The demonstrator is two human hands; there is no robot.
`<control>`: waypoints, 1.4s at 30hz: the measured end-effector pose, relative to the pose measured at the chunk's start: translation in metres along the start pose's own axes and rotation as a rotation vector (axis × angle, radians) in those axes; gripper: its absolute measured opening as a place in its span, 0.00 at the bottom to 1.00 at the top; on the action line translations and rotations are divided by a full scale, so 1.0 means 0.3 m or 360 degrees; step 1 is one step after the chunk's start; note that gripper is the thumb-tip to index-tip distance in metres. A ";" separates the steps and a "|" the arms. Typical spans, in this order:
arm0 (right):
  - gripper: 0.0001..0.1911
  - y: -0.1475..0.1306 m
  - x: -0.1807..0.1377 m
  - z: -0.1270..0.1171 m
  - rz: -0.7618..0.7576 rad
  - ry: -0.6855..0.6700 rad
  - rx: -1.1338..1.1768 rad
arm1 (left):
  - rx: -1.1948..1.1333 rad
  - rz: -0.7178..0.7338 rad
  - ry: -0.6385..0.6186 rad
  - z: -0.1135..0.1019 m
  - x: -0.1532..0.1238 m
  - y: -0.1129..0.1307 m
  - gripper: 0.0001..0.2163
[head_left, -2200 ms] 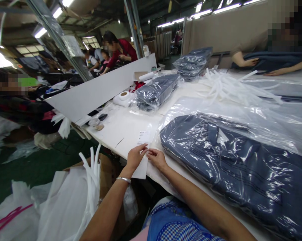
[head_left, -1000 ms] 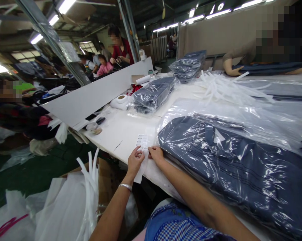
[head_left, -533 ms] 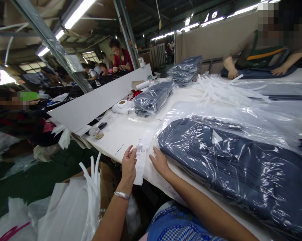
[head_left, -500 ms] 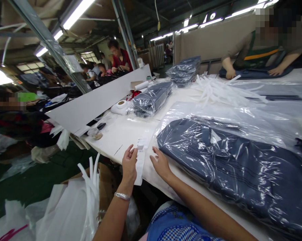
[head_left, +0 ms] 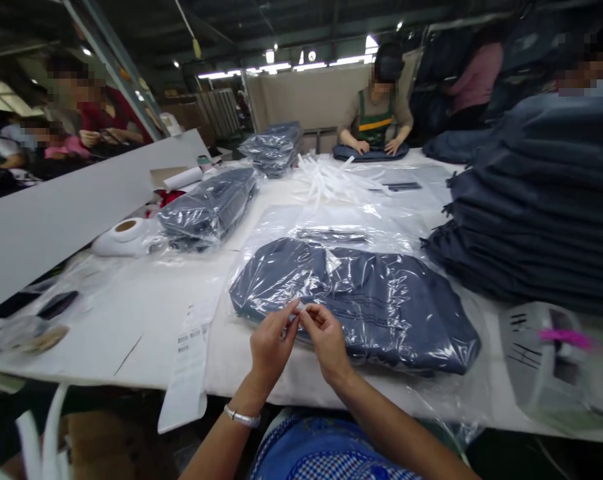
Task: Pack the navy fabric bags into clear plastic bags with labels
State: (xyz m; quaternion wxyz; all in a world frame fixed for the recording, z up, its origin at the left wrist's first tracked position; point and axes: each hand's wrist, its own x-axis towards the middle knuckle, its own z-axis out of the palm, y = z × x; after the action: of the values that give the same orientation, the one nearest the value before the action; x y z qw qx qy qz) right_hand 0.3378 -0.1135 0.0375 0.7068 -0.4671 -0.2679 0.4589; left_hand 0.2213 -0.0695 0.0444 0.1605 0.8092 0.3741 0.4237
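Note:
My left hand and my right hand meet over the near edge of a dark blue garment-like bundle in a clear plastic bag. Between their pinched fingertips shows a small white sticker, mostly covered by the fingers. Left of my hands, a white sheet of printed labels lies on the table, its lower end hanging over the front edge. A small white triangular piece shows on top of the bagged bundle.
Stacks of bagged dark goods stand at back left. White strips lie in a heap ahead. A tall pile of dark blue goods rises on the right, near a grey plastic holder. A co-worker handles dark fabric opposite.
Both hands have moved from beside the label sheet to above the bagged bundle, fingertips now together on a small sticker. The view has turned to the right.

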 end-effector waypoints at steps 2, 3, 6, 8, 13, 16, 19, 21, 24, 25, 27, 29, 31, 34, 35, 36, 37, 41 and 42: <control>0.14 -0.026 0.004 -0.059 0.0008 0.0067 -0.0049 | -0.0161 0.0066 -0.0142 0.022 0.018 0.026 0.16; 0.15 -0.044 0.007 -0.089 0.0012 0.0100 -0.0093 | -0.0253 0.0060 -0.0185 0.031 0.032 0.041 0.16; 0.16 -0.111 0.028 -0.174 -0.0004 0.0129 -0.0332 | -0.0477 -0.0144 -0.0199 0.063 0.102 0.083 0.17; 0.15 -0.159 0.054 -0.225 -0.0029 0.0112 -0.0498 | -0.0603 -0.0320 -0.0274 0.093 0.169 0.100 0.19; 0.13 -0.241 0.148 -0.318 0.0003 0.0045 -0.0732 | -0.0964 -0.0567 -0.0739 0.193 0.326 0.094 0.23; 0.13 -0.271 0.205 -0.348 0.0054 -0.0038 -0.0821 | -0.1037 -0.0624 -0.0876 0.237 0.381 0.078 0.24; 0.16 -0.292 0.260 -0.369 0.0082 -0.0105 -0.0960 | -0.0944 -0.0613 -0.0956 0.272 0.419 0.060 0.24; 0.17 -0.298 0.297 -0.381 0.0093 -0.0105 -0.1077 | -0.0889 -0.0581 -0.0977 0.297 0.442 0.045 0.23; 0.15 -0.293 0.345 -0.395 0.0073 -0.0084 -0.1254 | -0.0789 -0.0529 -0.0975 0.335 0.473 0.023 0.22; 0.15 -0.290 0.358 -0.399 0.0051 -0.0079 -0.1314 | -0.0726 -0.0510 -0.0970 0.345 0.481 0.017 0.22; 0.17 -0.282 0.374 -0.405 -0.0004 -0.0082 -0.1439 | -0.0556 -0.0464 -0.0967 0.358 0.491 0.009 0.22; 0.18 -0.276 0.381 -0.408 -0.0051 -0.0099 -0.1564 | -0.0377 -0.0403 -0.0979 0.364 0.495 0.006 0.22; 0.18 -0.274 0.381 -0.409 -0.0072 -0.0129 -0.1695 | -0.0225 -0.0342 -0.1001 0.365 0.492 0.006 0.22; 0.19 -0.270 0.377 -0.410 -0.0073 -0.0164 -0.1896 | -0.0061 -0.0261 -0.1046 0.365 0.481 0.010 0.22; 0.19 -0.269 0.376 -0.411 -0.0068 -0.0172 -0.1949 | -0.0021 -0.0240 -0.1059 0.365 0.478 0.011 0.23; 0.20 -0.266 0.375 -0.412 -0.0060 -0.0178 -0.1987 | 0.0011 -0.0223 -0.1071 0.367 0.474 0.012 0.23; 0.20 -0.263 0.375 -0.413 -0.0049 -0.0183 -0.2013 | 0.0036 -0.0213 -0.1081 0.368 0.471 0.013 0.24; 0.22 -0.254 0.381 -0.413 -0.0006 -0.0201 -0.2085 | 0.0116 -0.0204 -0.1116 0.374 0.464 0.018 0.24; 0.22 -0.254 0.383 -0.411 0.0005 -0.0208 -0.2104 | 0.0130 -0.0202 -0.1124 0.374 0.463 0.019 0.25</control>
State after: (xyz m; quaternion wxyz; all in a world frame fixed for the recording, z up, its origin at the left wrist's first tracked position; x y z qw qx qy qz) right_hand 0.5176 -0.0722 0.0491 0.2531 -0.7739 -0.5345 0.2265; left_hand 0.3647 0.0361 0.0600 0.2735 0.8865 0.3617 0.0920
